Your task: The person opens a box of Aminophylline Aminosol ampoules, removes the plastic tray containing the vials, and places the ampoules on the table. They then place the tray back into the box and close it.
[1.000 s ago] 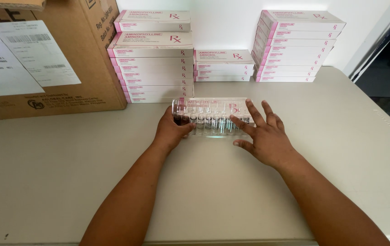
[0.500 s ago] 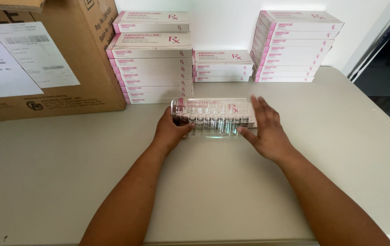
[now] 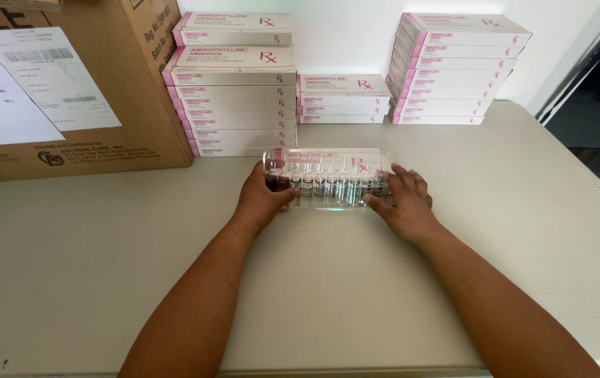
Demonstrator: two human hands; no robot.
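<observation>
Both hands grip the clear ampoule tray (image 3: 328, 180) by its ends on the table (image 3: 524, 231): left hand (image 3: 265, 196), right hand (image 3: 401, 203). Tray lies unboxed; its flat box (image 3: 366, 162) sits just behind.

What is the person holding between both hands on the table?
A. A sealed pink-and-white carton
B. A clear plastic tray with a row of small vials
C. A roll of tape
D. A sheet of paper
B: the left hand and right hand each grip one end of the clear tray of vials.
</observation>
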